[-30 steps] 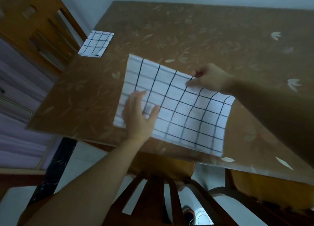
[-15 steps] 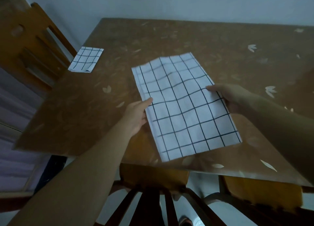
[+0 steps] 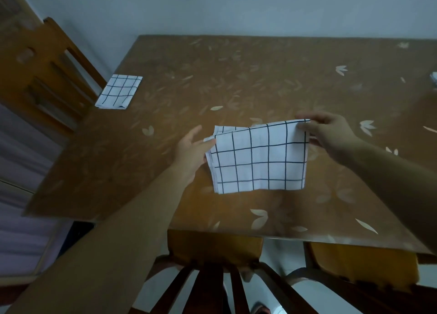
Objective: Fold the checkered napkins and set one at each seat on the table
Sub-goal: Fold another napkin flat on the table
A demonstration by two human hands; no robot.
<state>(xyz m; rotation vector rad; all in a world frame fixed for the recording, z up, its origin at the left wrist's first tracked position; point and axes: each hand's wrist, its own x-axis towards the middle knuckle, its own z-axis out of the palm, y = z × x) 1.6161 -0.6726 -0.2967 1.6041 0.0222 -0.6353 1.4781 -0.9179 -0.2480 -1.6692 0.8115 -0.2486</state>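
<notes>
Item under work: checkered napkin (image 3: 257, 157), on the table (image 3: 236, 72) toward the near edge, right of its middle and clear of that edge.

Change noted: half a second ago the napkin lay open as one long single layer with a hand at the middle of each side. It is now doubled to roughly half that length. Two layers show at its far left corner, their edges slightly out of line.

Left hand (image 3: 191, 153): at the napkin's far left corner. The thumb lies on top of the cloth and the forefinger is stretched out apart from it toward the far edge. The other fingers are hidden, so a full clamp cannot be confirmed.

Right hand (image 3: 331, 134): at the far right corner, thumb and curled fingers pinching the cloth. Previously it held the right side lower down.

Whether the far edge is lifted off the surface cannot be determined.

Second item: folded napkin (image 3: 119, 91), flat at the far left corner of the table beside the left chair (image 3: 47, 72), placed as before.

Also present: near chair (image 3: 212, 250) tucked under the near edge, and a small white object (image 3: 434, 78) at the right edge, not identifiable.
</notes>
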